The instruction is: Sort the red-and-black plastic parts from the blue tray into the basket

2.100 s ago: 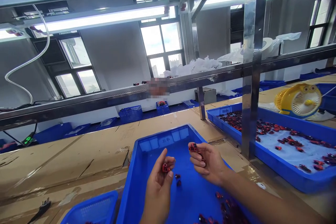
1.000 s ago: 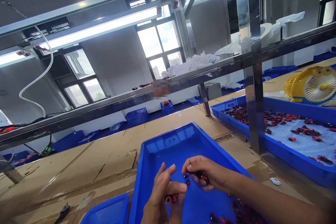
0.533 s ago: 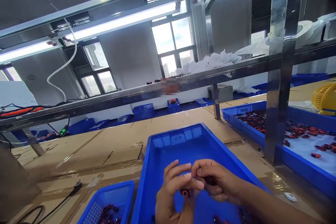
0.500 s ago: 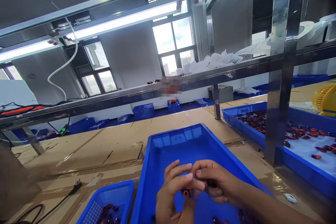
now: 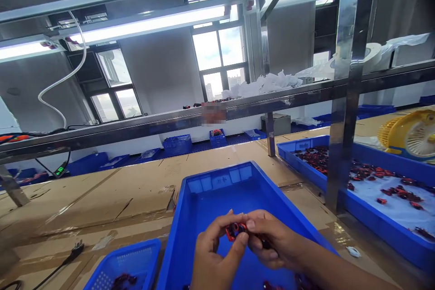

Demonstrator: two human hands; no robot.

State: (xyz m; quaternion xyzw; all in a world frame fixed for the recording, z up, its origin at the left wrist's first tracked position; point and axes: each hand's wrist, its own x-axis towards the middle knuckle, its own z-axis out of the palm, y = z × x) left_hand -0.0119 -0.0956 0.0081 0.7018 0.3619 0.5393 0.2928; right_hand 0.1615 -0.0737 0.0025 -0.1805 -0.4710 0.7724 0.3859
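Over the large blue tray, my left hand is closed on a small red-and-black part, held between thumb and fingers. My right hand meets it from the right, its thumb and forefinger pinched at the part's edge. Under the right thumb, a dark piece shows in the curled fingers; its exact shape is hidden. Similar red-and-black parts lie at the near end of the tray, cut off by the picture's bottom edge.
A small blue basket with a few dark red parts stands left of the tray. At right, another blue tray holds many parts, behind a metal post. A yellow fan and a plug are on the cardboard-covered table.
My left fingers, earlier spread over the part, have closed around it, and the part has turned into fuller view. Both hands have moved slightly left in the picture as the view shifted.
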